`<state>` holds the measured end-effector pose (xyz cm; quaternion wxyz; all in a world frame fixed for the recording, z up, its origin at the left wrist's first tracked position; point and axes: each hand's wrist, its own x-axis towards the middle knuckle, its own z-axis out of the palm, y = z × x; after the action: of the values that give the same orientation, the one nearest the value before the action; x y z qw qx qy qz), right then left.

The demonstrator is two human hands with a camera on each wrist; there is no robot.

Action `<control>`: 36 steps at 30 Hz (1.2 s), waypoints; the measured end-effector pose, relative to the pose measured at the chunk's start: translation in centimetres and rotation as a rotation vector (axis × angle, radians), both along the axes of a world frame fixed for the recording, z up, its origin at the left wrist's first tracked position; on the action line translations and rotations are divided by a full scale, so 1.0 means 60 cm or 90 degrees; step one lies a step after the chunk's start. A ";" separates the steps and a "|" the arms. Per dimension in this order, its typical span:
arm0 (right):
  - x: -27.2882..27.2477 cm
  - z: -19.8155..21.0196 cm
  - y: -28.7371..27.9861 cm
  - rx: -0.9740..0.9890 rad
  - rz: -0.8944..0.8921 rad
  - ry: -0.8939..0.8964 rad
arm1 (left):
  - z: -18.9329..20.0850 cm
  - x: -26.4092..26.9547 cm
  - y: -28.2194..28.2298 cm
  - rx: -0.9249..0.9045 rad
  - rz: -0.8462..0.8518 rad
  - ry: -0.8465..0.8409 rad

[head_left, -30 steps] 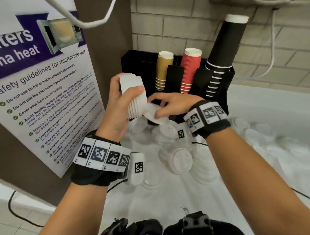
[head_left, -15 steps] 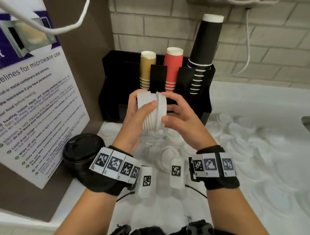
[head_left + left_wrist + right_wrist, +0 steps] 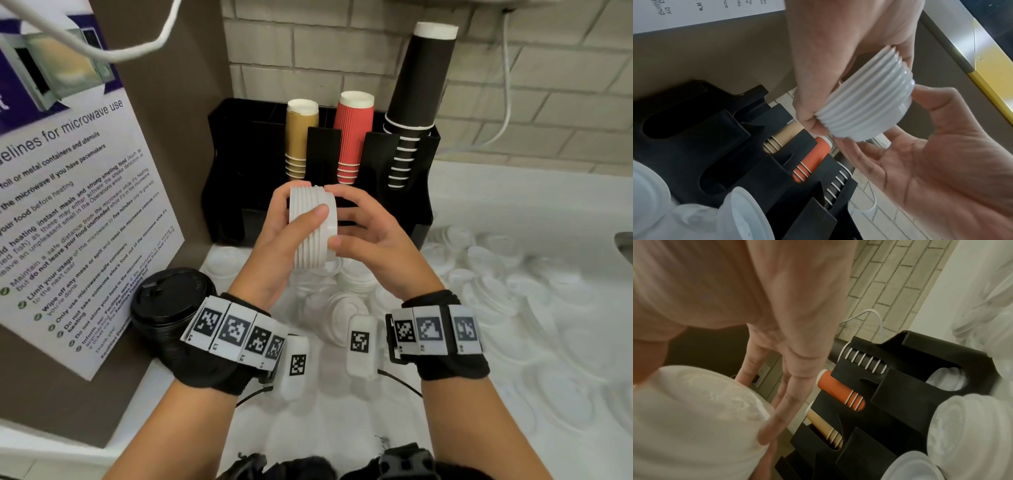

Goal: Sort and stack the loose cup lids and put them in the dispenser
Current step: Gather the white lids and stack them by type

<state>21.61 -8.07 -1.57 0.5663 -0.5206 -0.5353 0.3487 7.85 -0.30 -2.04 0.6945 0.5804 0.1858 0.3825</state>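
A stack of several white lids [image 3: 310, 233] lies sideways in the air in front of the black dispenser [image 3: 246, 154]. My left hand [image 3: 303, 205] grips it, thumb across the ribbed rims and fingers behind. My right hand [image 3: 337, 217] presses straight fingers and thumb against the stack's right end lid. In the left wrist view the stack [image 3: 865, 104] sits between both hands, with the right palm spread open under it. In the right wrist view, straight fingers [image 3: 789, 394] lie along the end lid [image 3: 694, 410]. Loose white lids [image 3: 349, 308] lie on the counter below.
The dispenser holds tan cups [image 3: 301, 137], red cups [image 3: 352, 137] and tall black cups [image 3: 421, 102]; its left slots [image 3: 715, 146] look empty. A pile of black lids [image 3: 168, 301] stands at the left by the poster. More white lids [image 3: 496, 274] spread to the right.
My right hand lifted a loose lid from the pile, brought it to the stack's right end and pushed it flush. The left hand lowered the stack a little.
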 end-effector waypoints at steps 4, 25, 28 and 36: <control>-0.001 0.002 0.004 0.004 0.007 -0.009 | 0.000 -0.001 0.000 -0.012 0.000 -0.005; 0.002 -0.022 0.174 -0.520 0.256 -0.704 | 0.021 -0.040 0.030 -0.024 0.160 -0.074; 0.000 -0.016 0.184 -0.491 0.194 -0.728 | 0.021 -0.043 0.031 -0.029 0.163 -0.076; 0.008 -0.067 0.234 -0.659 0.238 -0.920 | 0.021 -0.040 0.034 -0.030 0.163 -0.077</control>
<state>22.12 5.99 -5.57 -0.2780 -0.7066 -0.6124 0.2202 5.46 1.72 -0.76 0.6634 0.5112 0.2248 0.4980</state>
